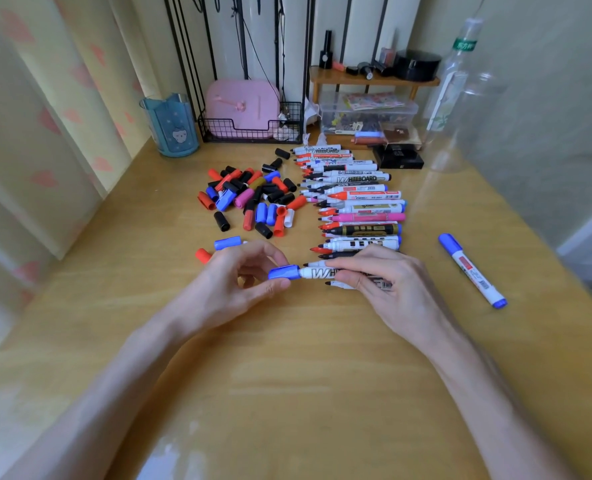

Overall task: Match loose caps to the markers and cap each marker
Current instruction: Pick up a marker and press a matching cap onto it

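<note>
The left hand (239, 285) pinches a small blue plastic cap (284, 273) just above the yellow wooden tabletop (287, 375). The right hand (388, 285) grips a white plastic whiteboard marker (317, 273) by its middle. The cap sits on the tip, maybe not fully. Both look light, hard and smooth, so hold their sides.
</note>
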